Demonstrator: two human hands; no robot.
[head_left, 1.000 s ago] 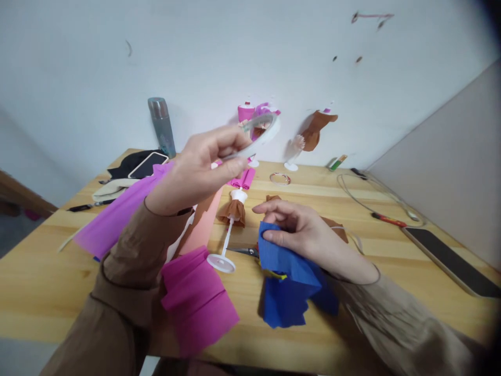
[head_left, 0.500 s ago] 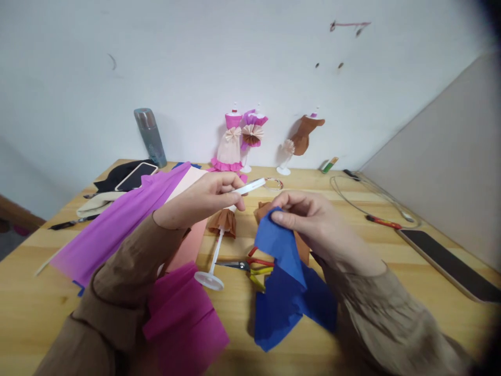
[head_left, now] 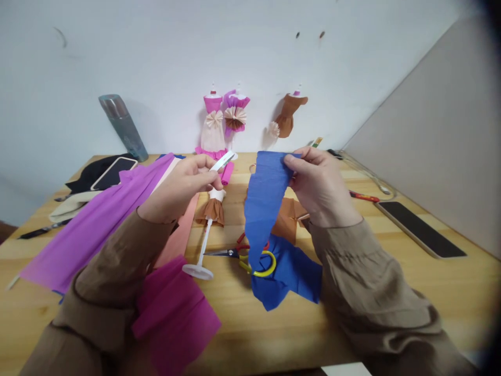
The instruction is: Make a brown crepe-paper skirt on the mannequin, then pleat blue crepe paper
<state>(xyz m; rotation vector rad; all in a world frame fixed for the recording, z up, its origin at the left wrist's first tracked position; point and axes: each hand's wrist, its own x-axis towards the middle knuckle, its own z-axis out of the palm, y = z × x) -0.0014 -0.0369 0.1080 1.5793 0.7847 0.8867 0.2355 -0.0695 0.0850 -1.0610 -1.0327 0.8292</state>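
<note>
My left hand is closed on a slim white object, whose exact kind I cannot make out. Between the thumb and fingers of my right hand hangs a piece of blue crepe paper, jagged along one side and tapering downward. Its lower tip overlaps the scissors, which have red and yellow handles. More blue crepe paper lies on the table beneath. Below my left hand a small white dress form in a brown ruffled skirt lies on the table. Brown paper is behind the hanging piece.
Dressed miniature forms stand along the wall, one in brown. Purple crepe paper and magenta paper spread at left. A bottle and a phone are back left; another phone lies right.
My right hand has lifted the blue piece up and away from the other blue paper, so it hangs unfolded. My left hand still holds the white object, now tilted more steeply. The view has shifted.
</note>
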